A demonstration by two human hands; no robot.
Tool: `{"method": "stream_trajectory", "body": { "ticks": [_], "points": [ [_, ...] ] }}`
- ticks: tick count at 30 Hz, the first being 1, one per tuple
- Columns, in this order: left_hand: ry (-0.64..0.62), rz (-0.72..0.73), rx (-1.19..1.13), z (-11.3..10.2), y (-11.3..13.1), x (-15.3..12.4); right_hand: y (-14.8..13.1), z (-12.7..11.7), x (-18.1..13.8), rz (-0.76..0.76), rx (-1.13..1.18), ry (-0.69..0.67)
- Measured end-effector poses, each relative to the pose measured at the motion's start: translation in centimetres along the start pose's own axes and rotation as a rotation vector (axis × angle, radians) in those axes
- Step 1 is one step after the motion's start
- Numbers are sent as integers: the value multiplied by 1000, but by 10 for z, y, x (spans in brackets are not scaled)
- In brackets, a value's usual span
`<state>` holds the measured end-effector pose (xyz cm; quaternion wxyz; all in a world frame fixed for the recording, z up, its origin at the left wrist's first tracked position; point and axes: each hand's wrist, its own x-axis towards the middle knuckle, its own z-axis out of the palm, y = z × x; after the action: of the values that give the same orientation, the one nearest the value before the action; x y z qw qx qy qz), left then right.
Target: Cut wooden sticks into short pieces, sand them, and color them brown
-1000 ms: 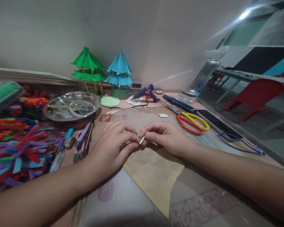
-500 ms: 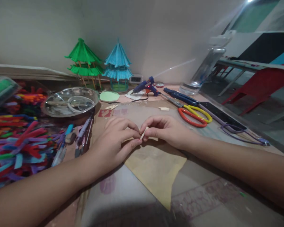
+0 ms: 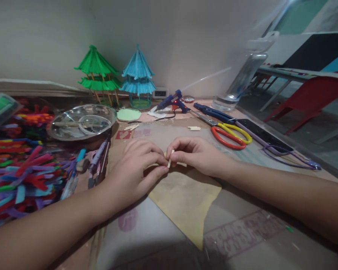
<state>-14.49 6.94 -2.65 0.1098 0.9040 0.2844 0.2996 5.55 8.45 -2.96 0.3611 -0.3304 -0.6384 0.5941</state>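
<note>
My left hand (image 3: 135, 170) and my right hand (image 3: 195, 154) meet fingertip to fingertip over a brown paper sheet (image 3: 183, 195) on the table. Both are closed in a pinch on small pale wooden sticks (image 3: 170, 159); one short stick stands almost upright between the two thumbs, and another lies flat under my right fingers. Loose cut stick pieces (image 3: 194, 128) lie further back on the cardboard, with more stick bits (image 3: 131, 127) near the bowl.
A metal bowl (image 3: 81, 123), pens (image 3: 97, 161) and a heap of coloured foam strips (image 3: 19, 168) fill the left. Green (image 3: 97, 73) and blue (image 3: 138, 75) pagoda models stand by the wall. A glue gun (image 3: 171, 102), scissors (image 3: 228, 135), phone (image 3: 260, 137) and water bottle (image 3: 242, 82) lie right.
The short stick between my thumbs has tipped from slanted to nearly upright. Both hands stay pinched together in the same spot; the view has shifted slightly.
</note>
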Motion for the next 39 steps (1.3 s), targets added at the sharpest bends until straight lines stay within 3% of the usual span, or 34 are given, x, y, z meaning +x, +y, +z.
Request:
{"method": "stream_trajectory", "body": {
  "ticks": [7, 12, 18, 28, 30, 32, 36, 39],
  "points": [
    [-51, -90, 120, 6, -2, -5, 4, -20, 8, -141, -368, 149],
    [-109, -115, 140, 8, -6, -7, 7, -23, 10, -262, -751, 68],
    [-115, -119, 137, 8, -6, -8, 10, -28, 12, -453, -1049, 53],
    [-120, -119, 145, 9, -7, -8, 9, -15, 9, -664, -1138, -57],
    [-124, -122, 151, 8, -7, -7, 10, -16, 13, -691, -1200, -27],
    [-125, -127, 156, 8, -7, -7, 11, -18, 15, -688, -1213, 25],
    [-124, -123, 155, 8, -6, -7, 11, -21, 15, -647, -1135, -43],
    [-114, -122, 150, 9, -7, -8, 10, -22, 16, -608, -1179, 2]
  ]
}}
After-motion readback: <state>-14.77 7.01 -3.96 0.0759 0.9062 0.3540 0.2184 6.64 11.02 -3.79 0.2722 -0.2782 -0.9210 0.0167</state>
